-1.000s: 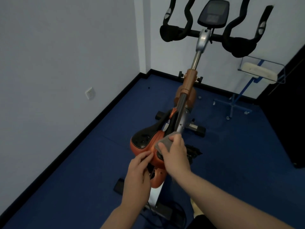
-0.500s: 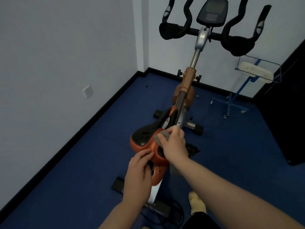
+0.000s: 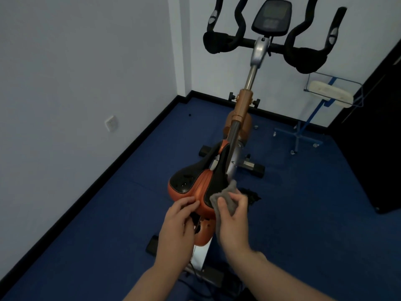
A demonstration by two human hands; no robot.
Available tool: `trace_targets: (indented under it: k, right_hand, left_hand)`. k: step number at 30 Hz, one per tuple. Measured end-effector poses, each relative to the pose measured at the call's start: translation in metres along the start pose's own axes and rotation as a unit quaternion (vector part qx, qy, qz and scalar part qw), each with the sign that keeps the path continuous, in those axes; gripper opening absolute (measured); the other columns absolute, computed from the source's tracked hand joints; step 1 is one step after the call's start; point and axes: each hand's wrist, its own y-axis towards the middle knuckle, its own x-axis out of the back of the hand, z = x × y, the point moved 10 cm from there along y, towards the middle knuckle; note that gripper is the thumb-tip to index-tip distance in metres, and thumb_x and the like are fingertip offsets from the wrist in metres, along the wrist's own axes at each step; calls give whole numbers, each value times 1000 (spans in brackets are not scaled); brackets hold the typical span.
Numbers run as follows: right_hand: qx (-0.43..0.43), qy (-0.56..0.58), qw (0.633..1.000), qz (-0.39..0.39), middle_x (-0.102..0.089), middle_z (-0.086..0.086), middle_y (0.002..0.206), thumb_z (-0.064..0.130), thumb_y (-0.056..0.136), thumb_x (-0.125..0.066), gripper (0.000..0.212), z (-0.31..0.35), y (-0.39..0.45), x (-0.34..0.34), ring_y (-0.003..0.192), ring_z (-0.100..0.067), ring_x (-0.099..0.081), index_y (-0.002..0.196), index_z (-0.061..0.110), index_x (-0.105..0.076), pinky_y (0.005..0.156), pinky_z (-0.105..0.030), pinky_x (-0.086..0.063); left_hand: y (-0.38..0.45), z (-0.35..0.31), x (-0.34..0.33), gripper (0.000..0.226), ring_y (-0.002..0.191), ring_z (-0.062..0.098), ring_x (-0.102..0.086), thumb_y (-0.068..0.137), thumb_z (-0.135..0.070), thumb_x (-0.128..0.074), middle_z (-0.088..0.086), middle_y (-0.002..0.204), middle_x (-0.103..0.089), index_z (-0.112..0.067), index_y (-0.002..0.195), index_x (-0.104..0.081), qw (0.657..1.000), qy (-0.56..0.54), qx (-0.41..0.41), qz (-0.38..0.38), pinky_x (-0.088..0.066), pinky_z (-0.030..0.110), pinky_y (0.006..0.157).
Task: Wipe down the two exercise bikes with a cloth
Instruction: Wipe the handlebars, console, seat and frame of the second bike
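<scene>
An orange and black exercise bike (image 3: 242,118) stands in front of me, its black handlebars (image 3: 303,59) and console (image 3: 271,16) at the top. Its orange and black saddle (image 3: 195,183) is just beyond my hands. My right hand (image 3: 233,222) grips a grey cloth (image 3: 225,197) against the saddle's rear right side. My left hand (image 3: 176,227) rests its fingertips on the saddle's rear left edge, fingers lightly bent. Only one bike is in view.
White walls meet in a corner behind the bike, with a wall socket (image 3: 111,123) on the left. A blue wheeled stand (image 3: 303,127) holding a white pad (image 3: 329,93) is at the right. A dark cabinet (image 3: 377,137) fills the far right. The floor (image 3: 108,213) is blue.
My right hand has drawn the cloth back from the saddle's middle near the post to its rear right edge. My left hand stays at the rear left of the saddle.
</scene>
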Motion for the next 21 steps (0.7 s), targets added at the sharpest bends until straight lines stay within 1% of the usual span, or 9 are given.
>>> trace_targets:
  k: [1, 3, 5, 7, 9, 13, 15, 19, 21]
  right_hand:
    - [-5, 9, 1000, -21, -47, 8, 136, 21, 97, -56, 14, -4, -5, -1, 112, 7, -48, 103, 30, -47, 87, -9, -42]
    - [-45, 33, 998, -42, -52, 2, 128, 24, 98, -53, 12, -4, 2, -3, 109, -6, -54, 103, 32, -45, 94, -26, -48]
    - [-95, 46, 993, -55, -55, -5, 119, 28, 100, -50, 13, 1, 15, -2, 101, -16, -58, 111, 28, -43, 89, -39, -51]
    - [-98, 43, 992, -66, -53, -5, 119, 29, 100, -49, 21, 1, 13, -1, 95, -13, -57, 118, 29, -38, 74, -29, -49]
    - [-81, 14, 995, -48, -49, -3, 125, 31, 99, -50, 30, -1, 0, -7, 100, -10, -55, 122, 38, -31, 70, -21, -44]
    - [-81, -27, 996, -3, -47, -3, 137, 34, 101, -48, 45, 9, 23, -12, 121, -20, -51, 142, 35, -30, 102, -39, -45]
    - [-100, -42, 994, 19, -47, -5, 141, 36, 102, -45, 48, 12, 35, -15, 126, -23, -49, 147, 30, -30, 108, -46, -40]
    - [-55, -199, 975, 84, -13, 2, 162, 42, 101, -41, 67, 6, 23, -23, 147, -22, -18, 156, 22, -9, 120, -45, -20]
    - [-99, -156, 977, 110, -35, -5, 153, 40, 102, -42, 56, 1, 41, -20, 138, -24, -36, 152, 20, -25, 116, -46, -29]
  left_hand:
    - [-1, 0, 0, 49, 122, 1, -49, 90, 11, -52, -19, 129, -53, -23, 120, -68, 1000, 1, 1, 0, -46, 29, 103]
    - [-1, -2, -2, 48, 121, 0, -50, 91, 9, -52, -22, 129, -51, -26, 121, -66, 1000, 8, 1, 4, -47, 25, 99]
    - [0, -3, -2, 44, 119, -2, -49, 92, 5, -54, -24, 127, -51, -26, 120, -66, 1000, 16, 1, 3, -44, 15, 97]
    - [2, -5, 0, 37, 118, -2, -50, 93, 2, -55, -22, 124, -53, -24, 118, -67, 1000, 23, -5, -5, -38, 5, 93]
    - [2, -8, 2, 34, 116, -2, -51, 94, -1, -56, -21, 121, -55, -24, 116, -66, 1000, 13, -6, -14, -35, 2, 92]
    - [8, -16, -2, 31, 114, 0, -51, 95, -5, -56, -17, 116, -58, -25, 116, -66, 1000, 9, -16, -10, -34, 3, 94]
    - [13, -22, -4, 29, 114, -1, -51, 95, -7, -58, -16, 115, -60, -25, 116, -66, 1000, 13, -24, -12, -37, 7, 95]
    - [25, -33, -10, 27, 109, -4, -50, 93, -9, -60, -20, 108, -61, -28, 111, -68, 999, 14, -33, -22, -44, 21, 92]
    - [28, -33, -12, 23, 106, -6, -50, 92, -11, -64, -22, 104, -62, -27, 107, -70, 999, 21, -22, -44, -47, 23, 88]
